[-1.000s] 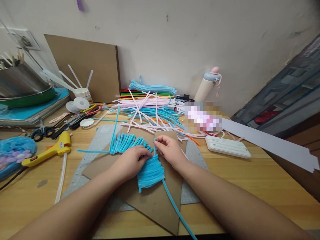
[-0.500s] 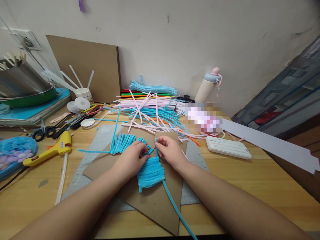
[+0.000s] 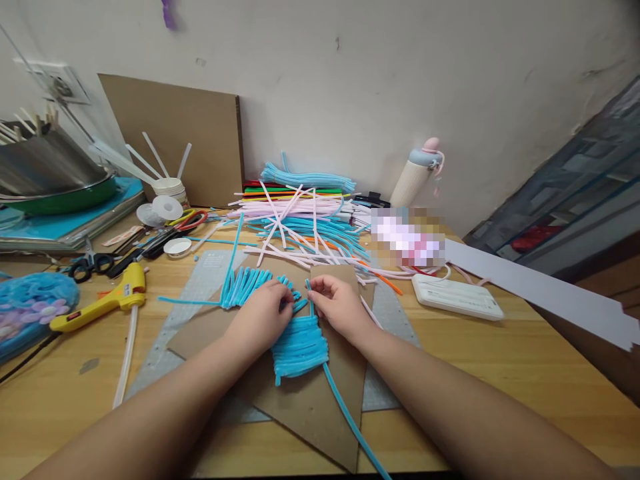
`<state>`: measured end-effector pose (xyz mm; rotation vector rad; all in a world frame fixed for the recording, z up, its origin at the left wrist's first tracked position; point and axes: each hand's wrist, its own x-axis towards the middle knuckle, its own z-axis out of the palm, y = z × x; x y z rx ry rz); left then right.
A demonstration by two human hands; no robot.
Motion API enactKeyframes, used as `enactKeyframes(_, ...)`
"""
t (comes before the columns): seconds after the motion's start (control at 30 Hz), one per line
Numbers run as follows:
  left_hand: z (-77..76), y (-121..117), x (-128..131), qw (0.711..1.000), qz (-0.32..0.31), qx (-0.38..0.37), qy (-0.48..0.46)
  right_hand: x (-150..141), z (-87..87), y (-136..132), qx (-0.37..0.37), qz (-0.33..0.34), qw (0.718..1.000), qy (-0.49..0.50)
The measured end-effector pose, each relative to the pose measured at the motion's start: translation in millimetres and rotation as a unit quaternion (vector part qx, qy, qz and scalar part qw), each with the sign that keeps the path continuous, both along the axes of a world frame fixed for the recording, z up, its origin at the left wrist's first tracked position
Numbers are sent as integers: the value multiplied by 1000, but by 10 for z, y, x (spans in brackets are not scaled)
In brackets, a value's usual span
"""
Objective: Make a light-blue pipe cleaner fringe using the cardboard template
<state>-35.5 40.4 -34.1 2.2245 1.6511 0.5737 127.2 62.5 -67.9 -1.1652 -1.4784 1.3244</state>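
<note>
A piece of light-blue pipe cleaners lies on brown cardboard (image 3: 325, 427): a flat, tightly packed panel (image 3: 299, 347) in front, and a fan of bent loops (image 3: 245, 285) behind it to the left. My left hand (image 3: 263, 317) is closed, its curled fingers on the piece where loops and panel meet; its fingertips are partly hidden. Between thumb and forefinger, my right hand (image 3: 336, 303) pinches the short upright end of a blue pipe cleaner (image 3: 309, 289) above the panel. A long blue strand (image 3: 350, 423) trails from the panel's right corner toward the table's front edge.
Beneath the cardboard is a grey cutting mat (image 3: 205, 290). A yellow glue gun (image 3: 107, 300), scissors (image 3: 91, 263) and a flower-decorated blue fluffy item (image 3: 37, 303) lie left. Loose pipe cleaners (image 3: 300, 210) pile behind; a white power bank (image 3: 457, 297) and bottle (image 3: 415, 175) are right.
My right hand has shifted slightly, and the pinched pipe cleaner end now leans left. My left fingers have drawn back a little from the panel. The whole view has moved slightly.
</note>
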Motion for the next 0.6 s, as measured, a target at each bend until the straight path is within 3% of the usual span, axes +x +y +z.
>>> enactKeyframes(0.13, 137, 23, -148, 998, 35, 28, -36, -4, -3, -4, 4, 1, 1000, -2)
enactKeyframes(0.2, 173, 34, -200, 999, 21, 2, -24, -6, -3, -3, 5, 1, 1000, -3)
enactKeyframes(0.37, 111, 4, -160, 993, -76, -71, 46, -11, 1, 0, 8, 0, 1000, -10)
enactKeyframes(0.6, 52, -51, 12, 994, -26, -33, 99, -14, -20, -2, 18, 2, 1000, -17)
